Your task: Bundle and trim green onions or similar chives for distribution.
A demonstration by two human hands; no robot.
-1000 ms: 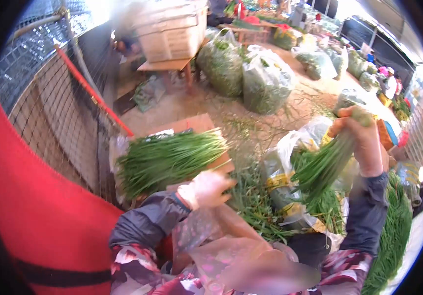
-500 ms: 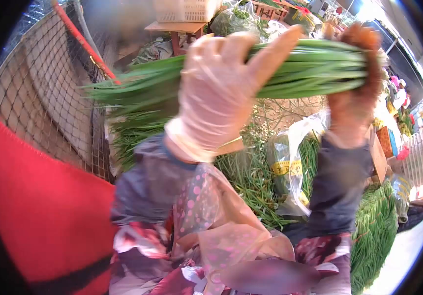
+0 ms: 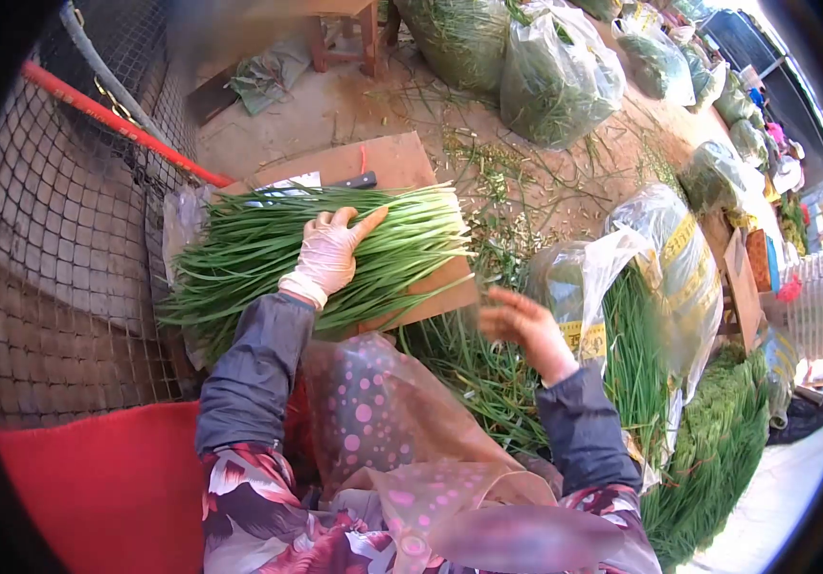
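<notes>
The gloved left hand (image 3: 330,251) lies flat and spread, palm down, on top of a stack of long green chives (image 3: 278,256) that rests on a wooden board (image 3: 388,165), stalks running roughly from nine to three o'clock. The bare right hand (image 3: 523,325) hovers loose and empty, fingers half curled, over scattered green stalks (image 3: 474,368) on the ground, just at four o'clock of the board's near corner. At three o'clock of that hand stands an open clear plastic bag (image 3: 656,253) stuffed with more greens, at nine o'clock of the chives runs a wire mesh fence (image 3: 57,239), and at twelve o'clock sit filled bags (image 3: 550,72).
</notes>
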